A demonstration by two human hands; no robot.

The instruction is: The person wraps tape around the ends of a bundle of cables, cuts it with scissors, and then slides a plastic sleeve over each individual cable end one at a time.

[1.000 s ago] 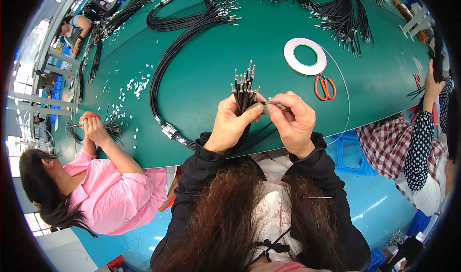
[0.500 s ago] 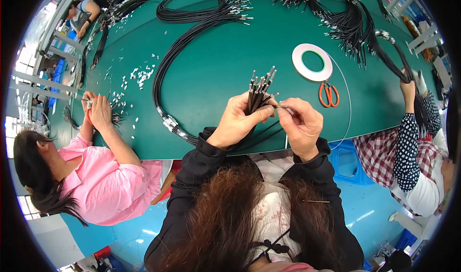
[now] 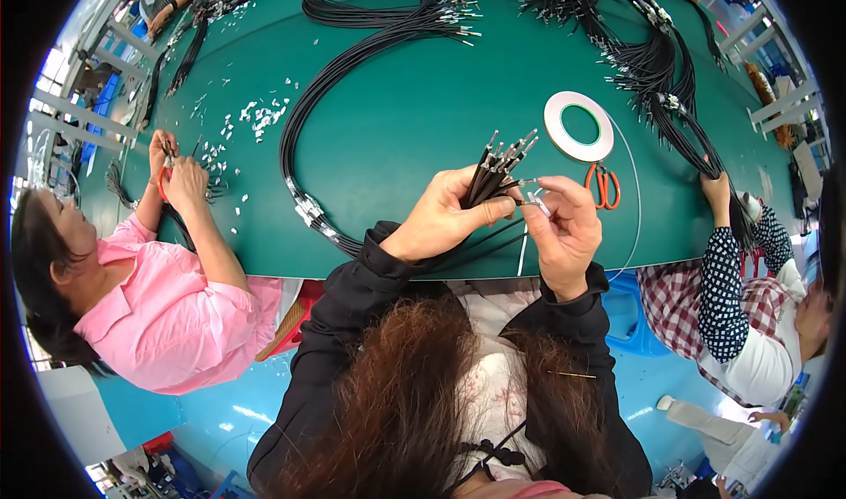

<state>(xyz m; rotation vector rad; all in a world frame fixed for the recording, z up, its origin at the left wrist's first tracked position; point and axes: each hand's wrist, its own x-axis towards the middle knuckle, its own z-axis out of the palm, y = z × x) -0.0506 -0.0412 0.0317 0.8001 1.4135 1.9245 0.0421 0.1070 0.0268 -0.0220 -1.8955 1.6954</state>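
Observation:
My left hand (image 3: 454,217) is closed round a bundle of black cables (image 3: 490,182), whose silvery metal tips point up and away from me. My right hand (image 3: 566,235) holds thumb and forefinger against one cable end (image 3: 531,201) that sticks out sideways from the bundle. What exactly lies between those fingertips is small and partly hidden. A narrow white strip (image 3: 523,251) hangs just below them. Beyond my right hand lie orange-handled scissors (image 3: 603,187) and a white ring-shaped roll (image 3: 553,118) on the green table (image 3: 397,129).
A long black cable bundle (image 3: 295,129) with a white wrap curves across the table at left. More cables (image 3: 648,72) are heaped at the far right. White scraps (image 3: 264,118) lie scattered. A pink-sleeved person (image 3: 167,296) works at left; another person (image 3: 723,279) handles cables at right.
My right thumb has dropped a little and the cable end shows more clearly. At right, the other person's cable bundle has swung toward the heap. The whole view has shifted slightly.

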